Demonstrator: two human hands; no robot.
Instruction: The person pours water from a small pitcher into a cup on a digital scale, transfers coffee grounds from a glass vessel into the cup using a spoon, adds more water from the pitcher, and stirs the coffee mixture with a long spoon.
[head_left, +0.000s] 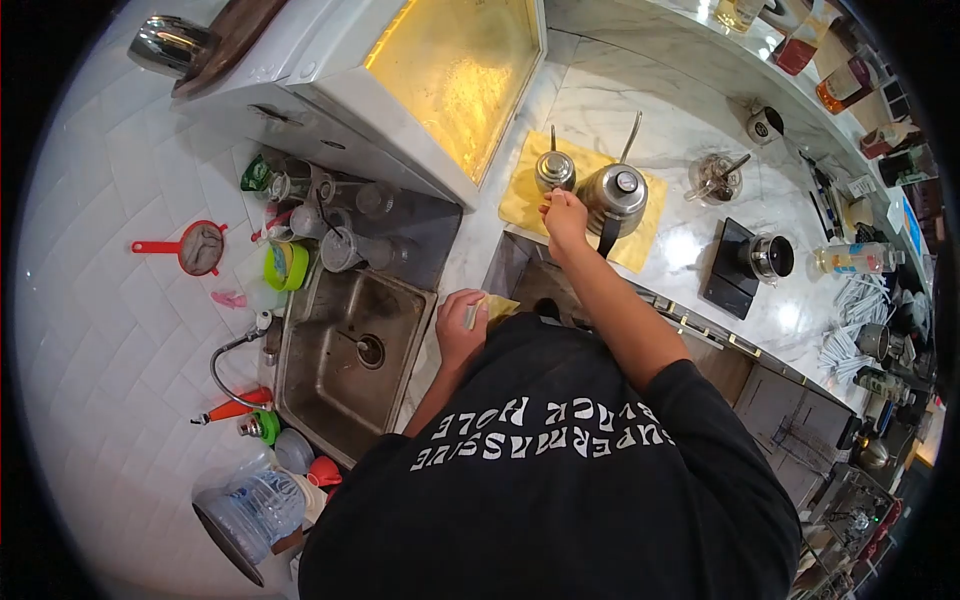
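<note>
My right hand (566,220) is closed at the near side of a small steel gooseneck kettle (555,172), its fingers at the handle, which they mostly hide. Beside it stands a larger steel gooseneck kettle (618,192) with a black handle pointing back toward my forearm. Both kettles rest on a yellow cloth (520,200) spread over the marble counter. Lower and to the left, near the counter edge by the sink, my left hand (461,328) is curled around a piece of yellow cloth (499,307), part of which sticks out past the fingers.
A steel sink (345,345) lies at left, with plastic cups (345,250) behind it. A lit glass-fronted cabinet (455,85) stands ahead. On the right-hand marble counter are a glass jar (714,178), a black scale (731,265) with a glass server (770,257), and a bottle (850,259).
</note>
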